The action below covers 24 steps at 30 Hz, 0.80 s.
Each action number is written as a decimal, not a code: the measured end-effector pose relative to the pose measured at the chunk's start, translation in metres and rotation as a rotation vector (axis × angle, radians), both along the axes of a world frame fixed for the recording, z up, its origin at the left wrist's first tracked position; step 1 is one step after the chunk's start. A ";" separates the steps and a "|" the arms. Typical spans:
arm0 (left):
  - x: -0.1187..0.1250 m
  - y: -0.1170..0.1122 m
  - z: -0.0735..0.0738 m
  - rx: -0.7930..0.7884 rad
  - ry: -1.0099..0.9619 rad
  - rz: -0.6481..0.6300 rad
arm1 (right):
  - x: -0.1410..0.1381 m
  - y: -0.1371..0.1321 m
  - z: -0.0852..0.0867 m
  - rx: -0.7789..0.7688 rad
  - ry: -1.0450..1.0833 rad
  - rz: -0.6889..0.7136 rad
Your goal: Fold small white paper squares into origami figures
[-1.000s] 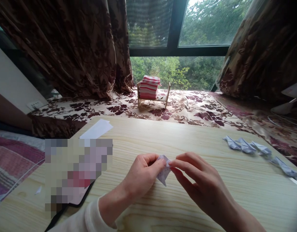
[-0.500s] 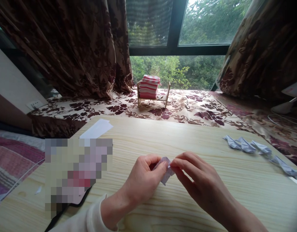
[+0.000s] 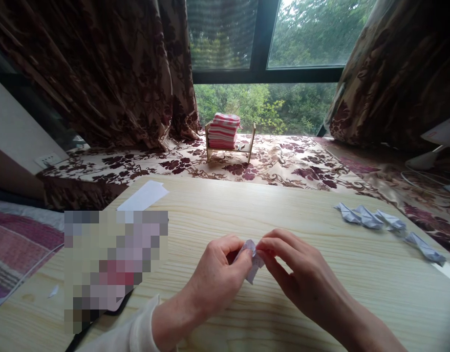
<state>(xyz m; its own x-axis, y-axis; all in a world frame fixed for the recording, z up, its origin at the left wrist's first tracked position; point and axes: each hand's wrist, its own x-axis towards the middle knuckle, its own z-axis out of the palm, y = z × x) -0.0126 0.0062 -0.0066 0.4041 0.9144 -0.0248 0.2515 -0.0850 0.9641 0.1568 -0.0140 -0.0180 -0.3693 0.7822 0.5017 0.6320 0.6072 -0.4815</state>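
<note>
A small folded piece of pale patterned paper is pinched between both my hands just above the light wooden table. My left hand grips its left side with thumb and forefinger closed. My right hand pinches its right side, fingers curled together. Only the paper's top and lower tip show between the fingertips.
Several folded paper pieces lie in a row at the table's right. A white paper sheet rests at the far left, beside a blurred patch. A small wooden rack with striped cloth stands on the flowered sill beneath the window.
The paper has been pressed narrower between my fingertips, and both hands have closed in on it slightly. The view shifted a little.
</note>
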 end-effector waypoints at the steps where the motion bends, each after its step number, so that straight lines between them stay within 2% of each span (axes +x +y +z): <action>1: 0.000 0.000 0.000 0.001 0.000 -0.005 | 0.000 0.000 0.000 0.005 -0.008 -0.001; 15: 0.001 -0.003 0.000 0.099 0.059 -0.010 | -0.004 -0.002 0.001 -0.003 -0.048 -0.060; 24: 0.003 -0.005 0.000 0.099 0.127 0.062 | -0.005 -0.002 0.001 -0.063 0.060 -0.048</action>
<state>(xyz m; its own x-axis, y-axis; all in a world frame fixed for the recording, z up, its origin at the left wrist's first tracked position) -0.0095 0.0011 -0.0063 0.3463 0.9379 0.0197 0.3787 -0.1589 0.9118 0.1515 -0.0155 -0.0171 -0.3017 0.8291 0.4708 0.6286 0.5442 -0.5556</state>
